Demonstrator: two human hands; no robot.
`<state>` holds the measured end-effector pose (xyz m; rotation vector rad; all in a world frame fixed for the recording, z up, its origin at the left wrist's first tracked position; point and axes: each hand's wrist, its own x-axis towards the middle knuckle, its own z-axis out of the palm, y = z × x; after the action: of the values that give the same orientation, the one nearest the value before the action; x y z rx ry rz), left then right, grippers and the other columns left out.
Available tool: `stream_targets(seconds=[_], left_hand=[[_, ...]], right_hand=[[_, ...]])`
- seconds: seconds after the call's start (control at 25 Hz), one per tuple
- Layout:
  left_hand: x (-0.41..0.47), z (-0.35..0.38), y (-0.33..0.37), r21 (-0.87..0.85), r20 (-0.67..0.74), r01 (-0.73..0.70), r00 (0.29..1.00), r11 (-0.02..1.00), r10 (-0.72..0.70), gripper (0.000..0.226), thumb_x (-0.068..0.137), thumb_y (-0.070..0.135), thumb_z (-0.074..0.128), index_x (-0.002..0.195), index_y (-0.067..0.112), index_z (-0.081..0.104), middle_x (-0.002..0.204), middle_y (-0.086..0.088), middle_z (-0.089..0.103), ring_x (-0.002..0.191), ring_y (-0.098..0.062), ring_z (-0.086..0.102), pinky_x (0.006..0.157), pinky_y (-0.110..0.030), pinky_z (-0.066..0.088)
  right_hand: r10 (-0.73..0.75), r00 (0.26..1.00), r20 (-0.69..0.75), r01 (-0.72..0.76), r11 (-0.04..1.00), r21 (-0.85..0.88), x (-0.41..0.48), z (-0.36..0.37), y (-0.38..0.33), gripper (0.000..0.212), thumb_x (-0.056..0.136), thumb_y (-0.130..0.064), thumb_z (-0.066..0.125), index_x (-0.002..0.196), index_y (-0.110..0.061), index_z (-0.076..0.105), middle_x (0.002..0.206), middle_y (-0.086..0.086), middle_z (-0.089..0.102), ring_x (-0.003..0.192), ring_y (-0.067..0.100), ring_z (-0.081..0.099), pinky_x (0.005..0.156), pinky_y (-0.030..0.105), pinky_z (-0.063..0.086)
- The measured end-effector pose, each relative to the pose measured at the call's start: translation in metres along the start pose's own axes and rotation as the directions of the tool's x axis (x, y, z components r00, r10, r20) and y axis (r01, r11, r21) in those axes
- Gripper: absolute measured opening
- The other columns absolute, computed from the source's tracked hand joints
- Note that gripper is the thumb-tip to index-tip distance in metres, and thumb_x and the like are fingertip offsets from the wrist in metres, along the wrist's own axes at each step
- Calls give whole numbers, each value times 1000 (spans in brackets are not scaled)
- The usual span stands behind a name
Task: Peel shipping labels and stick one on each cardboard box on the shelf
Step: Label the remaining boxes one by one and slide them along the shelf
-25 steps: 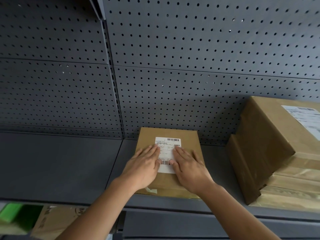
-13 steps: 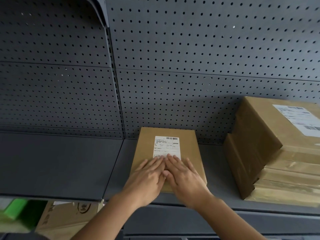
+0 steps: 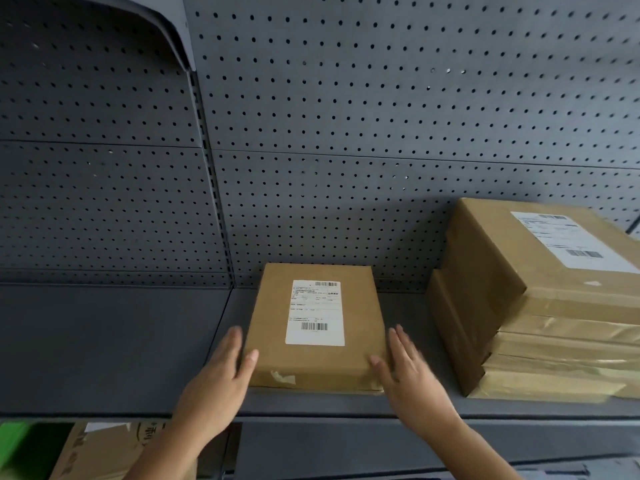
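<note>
**Grey pegboard shelving**

A dark grey perforated back panel (image 3: 381,109) rises behind a matte grey metal shelf (image 3: 104,341) — a slotted upright (image 3: 211,188) splits it. A bracket (image 3: 173,32) curves overhead at the top left corner — light is dim, even.

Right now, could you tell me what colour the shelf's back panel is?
Dark grey back panel, dotted with small holes, in the head view.

Two hands (image 3: 221,382) (image 3: 408,386), two labels (image 3: 316,312) (image 3: 575,241)

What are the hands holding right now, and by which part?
The left hand and right hand flank the labelled cardboard box, thumbs on its front corners. Whether they grip its sides cannot be told.
</note>
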<state>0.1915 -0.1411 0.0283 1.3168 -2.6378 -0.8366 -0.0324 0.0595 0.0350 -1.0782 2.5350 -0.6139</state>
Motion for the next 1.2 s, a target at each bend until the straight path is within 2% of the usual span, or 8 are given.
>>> stream_targets(seconds=[0.08, 0.16, 0.32, 0.48, 0.68, 0.8, 0.96, 1.2], left_hand=[[-2, 3, 1, -374, 84, 180, 983, 910, -160, 85, 93, 71, 32, 162, 24, 18, 167, 5, 24, 151, -20, 31, 123, -40, 26], [-7, 8, 5, -571, 90, 213, 976, 792, -198, 76, 94, 64, 45, 154, 18, 41, 160, -1, 41, 145, -24, 41, 120, -45, 32], [-11, -8, 23, -639, 9, 207, 965, 741, -262, 59, 89, 68, 57, 129, 24, 64, 146, -6, 57, 132, -30, 52, 113, -51, 40], [-15, -42, 52, -697, -64, 141, 964, 703, -257, 60, 73, 81, 59, 105, 32, 65, 125, 0, 66, 119, -29, 60, 109, -55, 44], [-16, -83, 117, -761, -236, -128, 968, 636, -88, 43, 85, 71, 59, 101, 32, 64, 111, 6, 69, 108, -22, 64, 103, -53, 48], [-11, -90, 166, -744, -295, -258, 954, 616, 42, 42, 87, 70, 58, 103, 31, 61, 109, 7, 69, 105, -19, 64, 96, -45, 48], [-9, -83, 239, -739, -282, -356, 934, 572, 218, 48, 86, 70, 57, 105, 26, 59, 108, 5, 69, 101, -17, 66, 80, -33, 47], [-10, -49, 338, -733, -204, -402, 900, 549, 387, 57, 84, 73, 57, 104, 19, 56, 105, -5, 68, 95, -21, 66, 81, -35, 51]], right_hand=[[164, 977, 138, -207, 891, 405, 1, -5, -4, 66, 101, -49, 44, 156, -20, 24, 150, -8, 45, 135, 13, 44, 104, 24, 37], [192, 965, 178, -259, 801, 540, 2, -6, -11, 44, 102, -35, 49, 143, -18, 47, 121, -14, 62, 107, 4, 59, 82, 18, 44], [195, 978, 74, -196, 745, 637, -1, -27, -23, 34, 100, -27, 49, 133, -22, 56, 112, -15, 65, 102, 3, 59, 83, 23, 44], [178, 982, -69, -74, 691, 719, -14, -77, -41, 34, 100, -27, 50, 134, -27, 55, 113, -18, 64, 103, 0, 58, 78, 19, 44], [143, 935, -324, 138, 696, 705, -31, -159, -52, 23, 100, -29, 51, 121, -31, 60, 104, -24, 65, 92, -10, 57, 72, 13, 42], [195, 890, -411, 175, 688, 705, -39, -208, -39, 18, 99, -35, 52, 116, -33, 59, 106, -21, 63, 99, -4, 56, 85, 27, 42], [266, 818, -510, 194, 707, 680, -51, -259, -1, 36, 88, -45, 52, 117, -28, 65, 108, -4, 65, 102, 17, 58, 94, 42, 45], [446, 692, -568, 146, 684, 715, -72, -318, 68, 22, 94, -36, 49, 92, -24, 68, 97, -3, 62, 93, 16, 55, 96, 40, 44]])
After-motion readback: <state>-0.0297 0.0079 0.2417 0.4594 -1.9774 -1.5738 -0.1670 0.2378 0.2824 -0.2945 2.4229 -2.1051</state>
